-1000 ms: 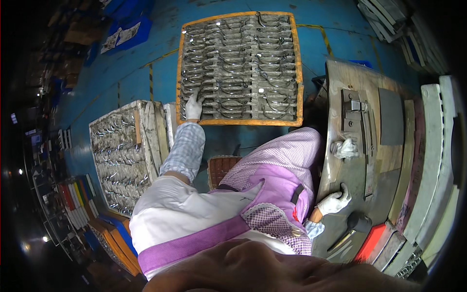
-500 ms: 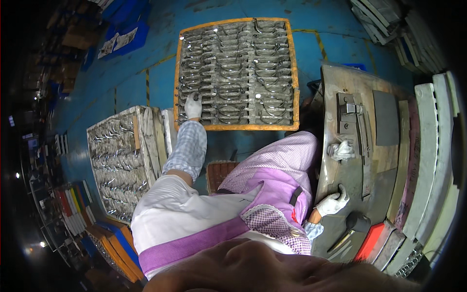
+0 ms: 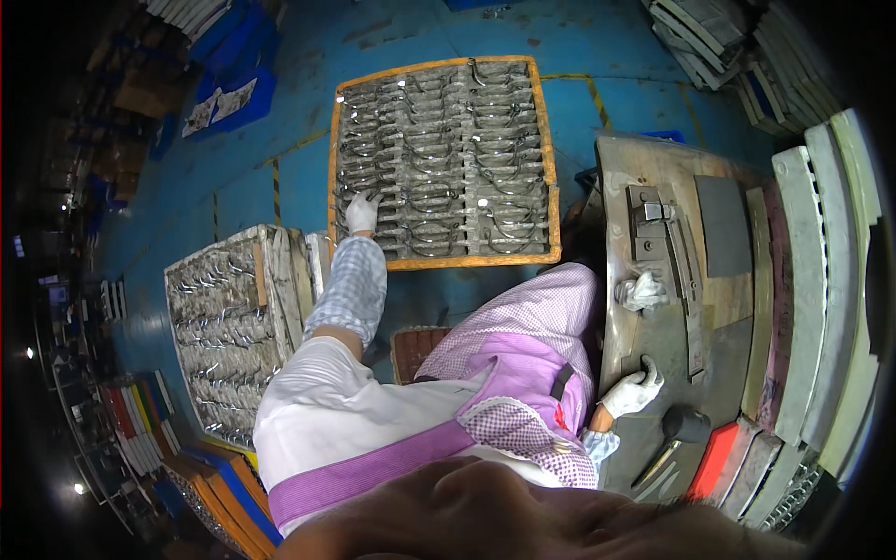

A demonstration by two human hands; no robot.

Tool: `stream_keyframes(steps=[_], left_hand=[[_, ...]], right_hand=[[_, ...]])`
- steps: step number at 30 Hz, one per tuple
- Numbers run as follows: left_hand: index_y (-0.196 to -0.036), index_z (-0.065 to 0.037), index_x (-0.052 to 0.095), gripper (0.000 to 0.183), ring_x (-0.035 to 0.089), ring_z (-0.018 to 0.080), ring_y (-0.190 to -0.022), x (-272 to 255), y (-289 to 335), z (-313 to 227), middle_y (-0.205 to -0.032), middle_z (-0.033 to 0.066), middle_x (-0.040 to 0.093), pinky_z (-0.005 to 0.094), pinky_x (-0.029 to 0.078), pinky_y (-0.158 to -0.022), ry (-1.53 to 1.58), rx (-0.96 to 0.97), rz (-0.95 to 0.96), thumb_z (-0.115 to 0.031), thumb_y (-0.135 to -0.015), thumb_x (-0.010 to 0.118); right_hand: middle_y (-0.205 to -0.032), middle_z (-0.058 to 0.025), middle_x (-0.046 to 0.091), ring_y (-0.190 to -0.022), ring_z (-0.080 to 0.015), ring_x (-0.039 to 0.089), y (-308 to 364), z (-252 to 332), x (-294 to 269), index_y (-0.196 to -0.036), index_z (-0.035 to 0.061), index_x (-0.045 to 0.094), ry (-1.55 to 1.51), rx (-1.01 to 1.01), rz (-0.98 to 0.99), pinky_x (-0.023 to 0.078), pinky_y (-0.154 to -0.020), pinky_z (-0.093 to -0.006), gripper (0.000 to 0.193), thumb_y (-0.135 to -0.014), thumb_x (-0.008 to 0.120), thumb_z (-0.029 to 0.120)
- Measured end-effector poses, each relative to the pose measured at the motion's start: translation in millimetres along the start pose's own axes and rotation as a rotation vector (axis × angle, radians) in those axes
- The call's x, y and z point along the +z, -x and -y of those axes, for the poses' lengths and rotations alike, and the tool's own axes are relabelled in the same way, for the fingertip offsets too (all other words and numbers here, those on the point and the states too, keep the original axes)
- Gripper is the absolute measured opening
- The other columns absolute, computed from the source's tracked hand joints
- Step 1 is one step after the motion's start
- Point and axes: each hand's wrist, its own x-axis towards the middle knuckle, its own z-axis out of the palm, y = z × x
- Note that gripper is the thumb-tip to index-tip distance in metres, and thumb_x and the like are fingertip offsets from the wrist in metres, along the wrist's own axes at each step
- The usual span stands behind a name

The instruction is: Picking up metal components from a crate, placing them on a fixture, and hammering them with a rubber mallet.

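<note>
My left hand (image 3: 362, 215), in a white glove, reaches to the lower left of an orange-rimmed tray (image 3: 333, 177). Its fingers bend in a pinch on one of the curved shiny metal parts (image 3: 434, 201) lying in rows there; the fingertips are partly hidden among them. Far to the right, my gloved right hand (image 3: 633, 390) lies on the workbench (image 3: 635, 350). Thumb and fingers are apart and hold nothing. A black-headed mallet (image 3: 686, 425) lies just below it.
A metal fixture (image 3: 651, 224) with a long bar sits on the bench, beside a crumpled white glove (image 3: 642, 291). Another stack of trays (image 3: 280, 280) with metal parts stands at my left. Grey panels (image 3: 807, 299) line the right side. A blue bin (image 3: 233, 103) stands at the far left.
The view has shifted, so the tray appears lower and a little to the left. My left hand stays at the tray's lower left. The right hand keeps its place on the bench.
</note>
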Motion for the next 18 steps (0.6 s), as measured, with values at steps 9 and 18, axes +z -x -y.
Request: stream_keyframes(steps=[9, 18], left_hand=[[-0.119, 0.005, 0.062, 0.046, 0.064, 0.0237, -0.085, -74.3, 57.2, -91.5, -0.1, 0.0208, 0.069, 0.0353, 0.05, -0.081, 0.377, 0.131, -0.12, -0.034, -0.096, 0.059], [-0.116, -0.005, 0.063, 0.027, 0.068, 0.0287, -0.086, -98.5, 237.1, -463.1, -0.098, 0.0192, 0.069, 0.0371, 0.052, -0.077, 0.661, 1.154, 0.604, -0.018, -0.093, 0.058]], right_hand=[[-0.097, -0.0147, 0.065, -0.093, -0.0325, 0.061, -2.4, -8.3, -35.4, -0.094, 0.0106, 0.071, -0.269, 0.033, 0.075, 0.048, -0.085, -0.0396, 0.027, -0.078, 0.054, -0.003], [-0.094, -0.0079, 0.064, -0.091, -0.0298, 0.06, 2.6, -31.8, -25.3, -0.089, 0.0176, 0.069, -0.209, 0.049, -0.041, 0.047, -0.081, -0.0404, 0.024, -0.073, 0.059, 0.003]])
